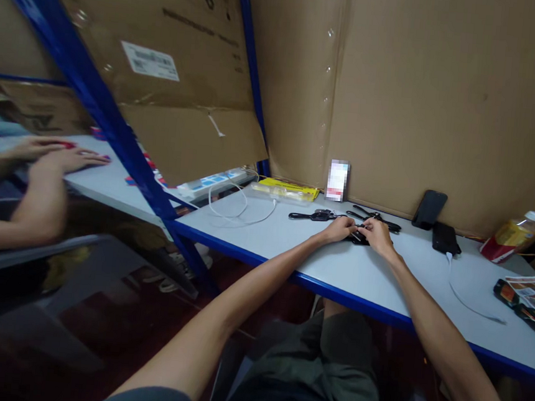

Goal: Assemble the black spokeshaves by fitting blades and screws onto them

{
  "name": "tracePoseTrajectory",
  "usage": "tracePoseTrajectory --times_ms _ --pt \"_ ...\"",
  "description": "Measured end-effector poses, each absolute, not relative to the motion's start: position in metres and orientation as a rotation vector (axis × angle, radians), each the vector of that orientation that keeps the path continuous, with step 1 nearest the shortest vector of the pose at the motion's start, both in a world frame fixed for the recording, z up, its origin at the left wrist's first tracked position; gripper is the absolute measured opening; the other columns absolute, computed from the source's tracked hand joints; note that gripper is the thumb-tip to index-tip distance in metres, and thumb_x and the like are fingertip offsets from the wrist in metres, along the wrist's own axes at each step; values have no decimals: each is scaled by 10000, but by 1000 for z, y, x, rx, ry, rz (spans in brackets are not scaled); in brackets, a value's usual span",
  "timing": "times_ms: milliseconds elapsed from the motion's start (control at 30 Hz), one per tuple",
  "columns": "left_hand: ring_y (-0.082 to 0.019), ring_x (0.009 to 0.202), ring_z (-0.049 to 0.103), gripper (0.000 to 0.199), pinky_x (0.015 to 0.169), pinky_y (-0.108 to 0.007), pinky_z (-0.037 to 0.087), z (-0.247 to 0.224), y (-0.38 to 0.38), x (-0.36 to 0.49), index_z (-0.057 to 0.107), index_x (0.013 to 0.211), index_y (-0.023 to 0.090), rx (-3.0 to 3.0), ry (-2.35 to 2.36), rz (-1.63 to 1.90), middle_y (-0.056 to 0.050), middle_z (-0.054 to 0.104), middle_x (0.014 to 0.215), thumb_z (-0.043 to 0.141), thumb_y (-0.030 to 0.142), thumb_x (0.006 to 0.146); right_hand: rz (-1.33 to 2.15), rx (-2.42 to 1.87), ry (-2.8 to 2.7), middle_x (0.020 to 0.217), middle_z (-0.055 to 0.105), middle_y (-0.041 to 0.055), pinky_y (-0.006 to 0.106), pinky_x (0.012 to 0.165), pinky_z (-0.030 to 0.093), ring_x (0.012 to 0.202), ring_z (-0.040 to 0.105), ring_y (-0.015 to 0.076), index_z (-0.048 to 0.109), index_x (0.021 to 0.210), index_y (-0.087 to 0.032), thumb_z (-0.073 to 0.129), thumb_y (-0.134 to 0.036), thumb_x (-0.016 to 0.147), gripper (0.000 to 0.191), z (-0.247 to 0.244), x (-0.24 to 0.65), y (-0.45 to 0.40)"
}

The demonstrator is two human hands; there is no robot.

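Observation:
Both my hands meet over the table, fingers pinched round a small dark piece [359,236] that has some bright metal on it. My left hand [340,229] grips its left side and my right hand [377,235] its right side. The fingers cover much of it, so its exact kind is hidden. Just left of my left hand lies a black tool [313,216] with a slim handle and a metal middle, resembling a spokeshave. Behind my right hand is a similar black tool [389,224], partly covered by the fingers.
A lit phone [337,180] leans on the cardboard wall [426,102]. Further right are a dark phone [430,208], a black power bank [446,239] with a white cable, a bottle [510,237] and a packet [530,304]. Yellow packaging [290,189] lies left. Another person's hands [65,155] rest beyond the blue post [93,98].

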State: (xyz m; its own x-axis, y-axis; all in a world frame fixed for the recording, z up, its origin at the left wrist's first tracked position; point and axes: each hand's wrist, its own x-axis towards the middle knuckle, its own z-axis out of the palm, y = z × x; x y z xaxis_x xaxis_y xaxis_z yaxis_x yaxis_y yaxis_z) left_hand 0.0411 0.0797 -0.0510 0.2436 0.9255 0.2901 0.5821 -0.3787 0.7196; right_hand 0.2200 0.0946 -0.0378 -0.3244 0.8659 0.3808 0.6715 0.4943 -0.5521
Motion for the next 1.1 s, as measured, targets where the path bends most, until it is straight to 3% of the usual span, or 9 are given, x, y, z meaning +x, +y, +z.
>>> tracePoseTrajectory --times_ms 167,400,767,933,1100 --pt "-138 596 471 237 594 -249 319 -52 81 42 475 621 194 2020 1384 1036 32 496 569 508 310 826 428 -1281 -2037 737 717 -6 256 673 486 681 671 165 684 935 -188 739 -196 816 131 -38 218 94" --pt "-128 597 419 290 599 -249 290 -49 77 42 469 604 190 2038 1412 1095 38 456 565 486 318 863 209 -1306 -2158 926 771 52 270 792 479 877 704 194 691 1037 -192 690 -184 891 146 -23 218 79" --pt "-120 580 437 324 580 -249 267 -45 74 44 541 590 163 2184 1540 1057 44 459 540 493 239 901 -98 -1461 -2340 1078 754 85 286 751 434 926 694 229 653 1114 -213 555 -212 969 175 -6 214 53" --pt "-136 626 506 318 606 -245 322 -45 77 43 602 622 154 2153 1671 1043 21 550 580 487 230 909 -131 -1374 -2393 1109 736 77 284 763 431 945 679 223 659 1096 -211 535 -150 929 216 -6 216 54" --pt "-184 751 618 346 646 -255 379 -42 81 33 704 797 141 2005 1960 1022 -61 706 758 418 245 961 -64 -1408 -2303 1098 746 57 276 753 424 938 680 209 667 1075 -225 530 -160 941 202 -6 221 58"
